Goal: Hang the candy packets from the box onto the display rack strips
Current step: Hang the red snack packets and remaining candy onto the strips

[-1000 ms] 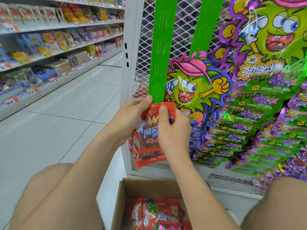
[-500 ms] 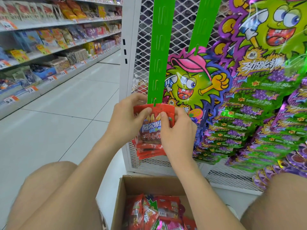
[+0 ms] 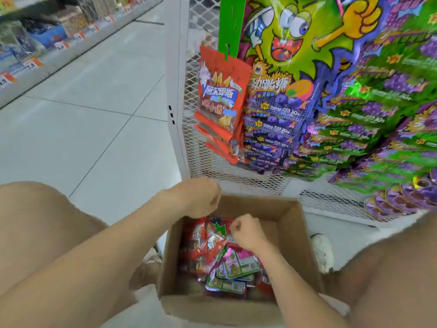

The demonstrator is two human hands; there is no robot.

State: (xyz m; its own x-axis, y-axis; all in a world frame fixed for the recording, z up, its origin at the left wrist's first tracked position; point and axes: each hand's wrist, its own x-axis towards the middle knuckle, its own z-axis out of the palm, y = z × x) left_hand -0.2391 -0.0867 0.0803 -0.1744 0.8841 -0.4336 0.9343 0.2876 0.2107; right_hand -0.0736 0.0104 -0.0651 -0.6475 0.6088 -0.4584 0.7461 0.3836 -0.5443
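Note:
A green display strip (image 3: 230,24) hangs on the white mesh rack (image 3: 176,91). Several red candy packets (image 3: 222,95) hang from its lower end, tilted and overlapping. Below, an open cardboard box (image 3: 305,233) stands on the floor between my knees, holding several red, green and pink packets (image 3: 212,247). My left hand (image 3: 201,200) hovers over the box's far left rim, fingers loosely curled, holding nothing. My right hand (image 3: 247,232) is down inside the box with its curled fingers at the top of the packets. Whether it pinches one is unclear.
Big green and purple candy packets (image 3: 354,114) cover the rack to the right of the strip. Store shelves with price tags (image 3: 47,31) line the far left across a white tiled aisle. A white shoe (image 3: 322,254) is beside the box's right wall.
Both hands have let go of the red packet, which now hangs on the strip. They dropped down to the box, and my view tilted downward.

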